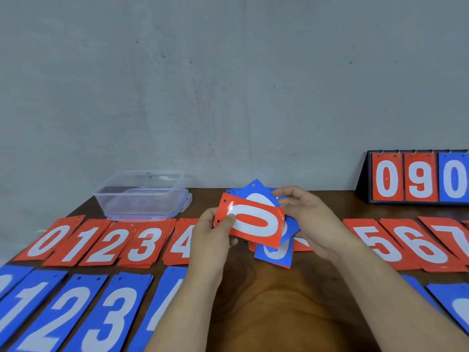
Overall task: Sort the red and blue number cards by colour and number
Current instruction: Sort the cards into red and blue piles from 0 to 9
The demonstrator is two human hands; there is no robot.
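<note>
Far left, at the back of the wooden bench [279,301], a clear plastic container [142,196] stands apart from the rows, so it does not crowd the sorting area.

In front of it the red piles run in number order: red 0 pile [49,240], red 1 pile [77,243], red 2 pile [107,243], red 3 pile [146,245] and red 4 pile [181,241]. Each lies face up, so its digit can be read at a glance. The nearer row repeats the order in blue: a blue 1 pile [24,308], blue 2 pile [59,316] and blue 3 pile [107,318] are legible; the piles either side are cut off or hidden by the forearm.

Centre: the left hand [214,233] pinches a red 0 card [250,222] by its punched end, thumb on the face, the card turned sideways and lifted off the unsorted stack [274,252]. This grip probably serves to read the card before carrying it to the red 0 pile far left. The right hand [307,219] cradles that stack, a loose fan of blue and red cards, its fingers closed around the far edge and palm beneath, keeping the remainder above the bench.

Right of the hands the red row continues: red 5 pile [378,243], red 6 pile [421,247], red 7 pile [454,237]. At the back right a flip scoreboard [418,179] shows 0, 9, 0.
</note>
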